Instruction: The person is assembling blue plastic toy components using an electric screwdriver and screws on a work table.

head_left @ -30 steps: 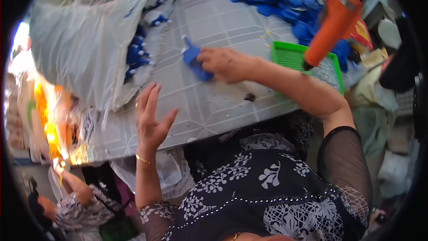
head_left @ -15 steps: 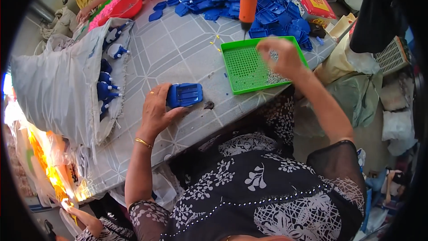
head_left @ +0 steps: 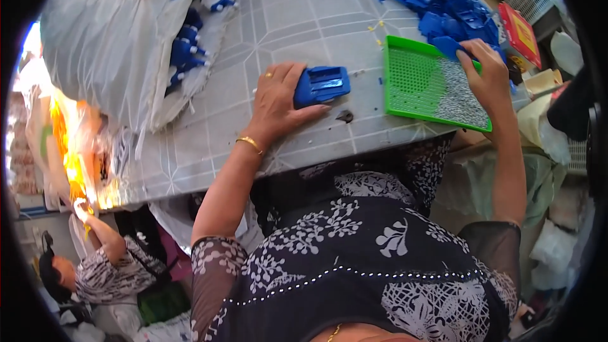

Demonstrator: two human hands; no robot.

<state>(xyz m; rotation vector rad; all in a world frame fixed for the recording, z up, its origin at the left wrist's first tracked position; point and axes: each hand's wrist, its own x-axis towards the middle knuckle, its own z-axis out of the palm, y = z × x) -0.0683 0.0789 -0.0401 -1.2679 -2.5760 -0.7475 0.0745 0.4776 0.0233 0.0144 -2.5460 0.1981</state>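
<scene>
My left hand (head_left: 277, 98) rests on the table with its fingers round the left side of a blue plastic housing (head_left: 324, 84), which has long slots in its upper face. Over the right rim of a green perforated tray (head_left: 408, 69), my right hand (head_left: 489, 71) is closed on a flat blue plastic piece (head_left: 448, 46), gripped at its right end. Small silvery screws (head_left: 465, 96) cover the right part of the tray. A small dark bit (head_left: 344, 116) lies just right of the housing.
A heap of blue plastic parts (head_left: 437, 0) covers the far right of the table, beside a red and yellow box (head_left: 519, 37). On the left, a white sack (head_left: 114, 44) holds blue and white parts. Another person (head_left: 104, 259) is beyond the table at lower left.
The view has shifted, and the orange electric screwdriver no longer hangs over the tray. My right hand, earlier pinched above the tray, now has a flat blue piece. My left hand stays on the housing.
</scene>
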